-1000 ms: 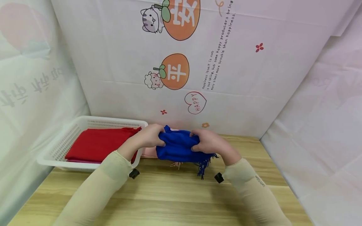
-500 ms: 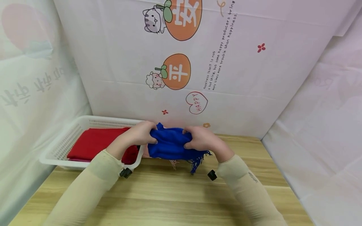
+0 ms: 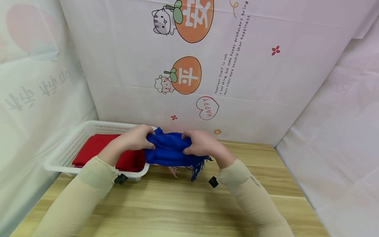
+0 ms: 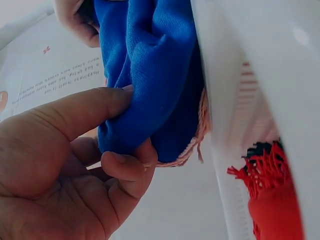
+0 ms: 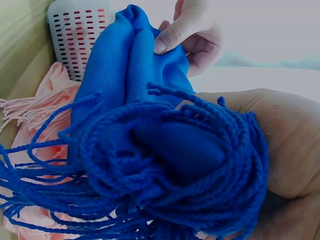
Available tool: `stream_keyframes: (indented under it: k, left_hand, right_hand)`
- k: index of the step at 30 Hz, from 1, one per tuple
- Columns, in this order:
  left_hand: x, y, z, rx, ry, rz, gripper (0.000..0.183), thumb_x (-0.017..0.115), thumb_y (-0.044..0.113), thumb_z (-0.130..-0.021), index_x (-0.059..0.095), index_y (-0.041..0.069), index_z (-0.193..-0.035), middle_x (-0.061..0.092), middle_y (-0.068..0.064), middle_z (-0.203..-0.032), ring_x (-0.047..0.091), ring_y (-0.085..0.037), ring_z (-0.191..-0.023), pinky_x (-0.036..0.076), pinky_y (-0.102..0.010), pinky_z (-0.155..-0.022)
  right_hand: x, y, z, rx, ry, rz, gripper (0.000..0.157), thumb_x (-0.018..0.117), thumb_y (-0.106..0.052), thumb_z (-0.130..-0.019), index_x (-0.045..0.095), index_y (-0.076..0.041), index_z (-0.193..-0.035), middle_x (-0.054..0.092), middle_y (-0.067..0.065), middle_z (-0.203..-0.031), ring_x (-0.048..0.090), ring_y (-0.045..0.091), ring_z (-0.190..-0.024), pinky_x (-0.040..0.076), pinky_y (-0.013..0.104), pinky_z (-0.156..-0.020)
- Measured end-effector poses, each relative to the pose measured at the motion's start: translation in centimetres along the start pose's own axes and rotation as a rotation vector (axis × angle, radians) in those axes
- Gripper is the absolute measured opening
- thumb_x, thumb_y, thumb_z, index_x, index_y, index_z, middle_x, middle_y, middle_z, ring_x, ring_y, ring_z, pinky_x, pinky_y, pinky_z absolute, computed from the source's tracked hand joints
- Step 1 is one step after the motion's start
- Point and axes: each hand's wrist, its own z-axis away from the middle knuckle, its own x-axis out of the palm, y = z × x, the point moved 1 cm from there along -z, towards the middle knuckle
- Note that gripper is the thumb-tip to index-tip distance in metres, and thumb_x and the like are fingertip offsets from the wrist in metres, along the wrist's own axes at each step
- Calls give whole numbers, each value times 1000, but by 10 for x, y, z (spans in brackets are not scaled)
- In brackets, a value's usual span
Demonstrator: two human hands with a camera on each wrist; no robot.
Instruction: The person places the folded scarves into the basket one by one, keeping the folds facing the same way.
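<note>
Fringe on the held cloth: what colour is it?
Blue, like the cloth itself; the fringe shows best in the right wrist view.

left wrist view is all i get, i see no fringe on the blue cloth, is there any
Observer: Yes, a blue fringe hangs from the end of the blue cloth nearer the right hand.
Operator: and is there more pink than the few strands i see
Observer: Yes, the right wrist view shows a pink cloth, partly hidden by the blue one.
Operator: what does the basket stand on
Observer: The head view shows the basket on a wooden table.
</note>
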Motion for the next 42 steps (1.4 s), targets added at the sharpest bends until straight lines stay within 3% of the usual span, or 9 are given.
stream_keyframes:
  k: [23, 29, 42]
  left_hand:
    - [-7, -11, 14, 13, 34, 15, 20, 85, 11, -90, 75, 2, -104, 69, -5, -92, 60, -24, -84, 52, -40, -80]
    - [-3, -17, 15, -22, 23, 47, 21, 83, 11, -91, 74, 2, -107, 69, -6, -95, 61, -24, -85, 53, -41, -80]
    - [-2, -27, 19, -11, 7, 61, 30, 86, 10, -90, 74, 1, -116, 73, -10, -108, 64, -28, -95, 56, -45, -89]
  right_hand:
    - [6, -19, -14, -17, 15, -5, 47, 88, -26, -94, 72, -14, -136, 74, 6, -132, 65, 25, -111, 55, 46, -104]
    - [9, -22, -16, -28, 6, -8, 47, 87, -24, -94, 72, -13, -137, 74, 6, -133, 66, 24, -113, 55, 45, -106]
    - [13, -31, -17, -57, 12, 22, 48, 87, -26, -93, 73, -14, -137, 74, 4, -135, 67, 24, -117, 55, 43, -107]
